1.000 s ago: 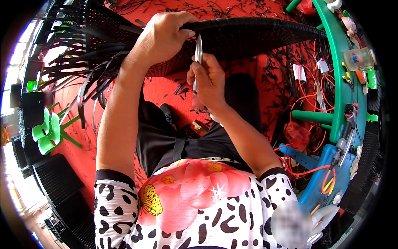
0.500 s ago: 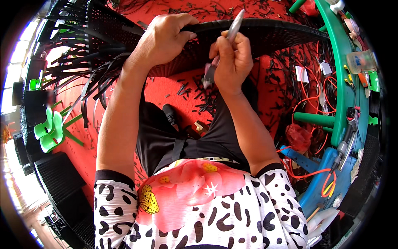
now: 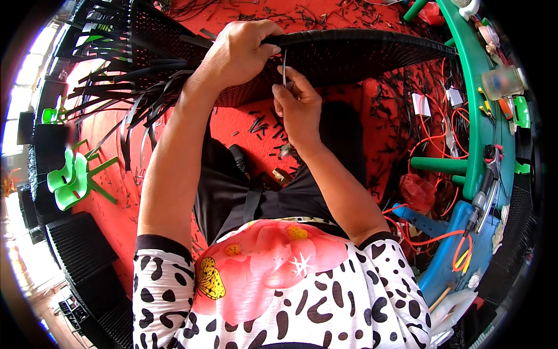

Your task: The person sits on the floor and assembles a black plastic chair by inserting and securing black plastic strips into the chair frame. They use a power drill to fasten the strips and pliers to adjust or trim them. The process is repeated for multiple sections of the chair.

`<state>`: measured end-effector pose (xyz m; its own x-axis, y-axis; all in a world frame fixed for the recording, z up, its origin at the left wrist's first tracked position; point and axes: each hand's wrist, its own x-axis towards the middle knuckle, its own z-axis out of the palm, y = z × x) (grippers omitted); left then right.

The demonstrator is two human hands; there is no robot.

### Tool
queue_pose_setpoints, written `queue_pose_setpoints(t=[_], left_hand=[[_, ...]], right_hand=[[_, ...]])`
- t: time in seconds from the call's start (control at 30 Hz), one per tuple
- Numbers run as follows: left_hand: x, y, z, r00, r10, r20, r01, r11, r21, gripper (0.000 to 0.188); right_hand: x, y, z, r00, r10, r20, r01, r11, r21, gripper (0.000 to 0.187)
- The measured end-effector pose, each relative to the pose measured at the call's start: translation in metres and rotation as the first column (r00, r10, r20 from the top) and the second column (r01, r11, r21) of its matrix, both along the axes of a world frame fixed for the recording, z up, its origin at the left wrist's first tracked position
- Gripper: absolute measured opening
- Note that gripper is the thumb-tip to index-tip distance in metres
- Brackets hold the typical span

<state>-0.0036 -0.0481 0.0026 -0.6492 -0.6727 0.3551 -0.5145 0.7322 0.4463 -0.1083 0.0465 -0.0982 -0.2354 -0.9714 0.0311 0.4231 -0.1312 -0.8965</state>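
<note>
Across the top runs a black woven panel (image 3: 360,55) with a thick, bound rim. My left hand (image 3: 247,49) is closed over that rim, its thumb on the near side. Below and to the right of it, my right hand (image 3: 299,107) grips a pointed, flat-bladed metal tool (image 3: 284,70). The blade points up, seen nearly edge-on, its tip close to the panel just under the rim; whether it touches cannot be told. Long loose black strips (image 3: 122,87) hang from the panel's left part.
A red floor covering (image 3: 256,125) is strewn with black offcuts. At the right stands a green-edged bench (image 3: 474,116), with a clear jar (image 3: 503,82) on it. Orange cords (image 3: 430,238) loop beside a blue stool (image 3: 447,256). Light-green chairs (image 3: 72,183) are at the left.
My right hand has moved left, toward my left hand, and turned so the tool's blade stands upright near the rim. My left hand keeps its grip, shifted slightly right.
</note>
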Motion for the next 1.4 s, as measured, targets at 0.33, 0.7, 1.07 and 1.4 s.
queue_pose_setpoints(t=[0.33,0.7,1.07,1.4], left_hand=[[0.000,0.008,-0.003,1.000,0.012,-0.001,-0.012,1.000,0.021,0.023],[-0.001,0.021,-0.009,0.999,0.020,-0.035,-0.022,0.999,-0.048,0.024],[-0.003,0.035,-0.017,0.997,0.040,-0.065,-0.050,0.986,-0.157,0.027],[-0.003,0.041,-0.018,0.995,0.045,-0.085,-0.060,0.983,-0.174,0.026]], right_hand=[[0.017,0.007,0.008,0.956,-0.186,0.226,0.160,0.979,0.127,0.013],[0.008,0.014,-0.005,0.966,-0.253,0.051,0.255,0.966,-0.041,0.014],[0.000,0.024,-0.005,0.974,-0.225,0.012,0.225,0.974,-0.032,0.015],[-0.017,0.035,0.019,0.912,0.112,0.395,-0.167,0.980,0.107,0.010]])
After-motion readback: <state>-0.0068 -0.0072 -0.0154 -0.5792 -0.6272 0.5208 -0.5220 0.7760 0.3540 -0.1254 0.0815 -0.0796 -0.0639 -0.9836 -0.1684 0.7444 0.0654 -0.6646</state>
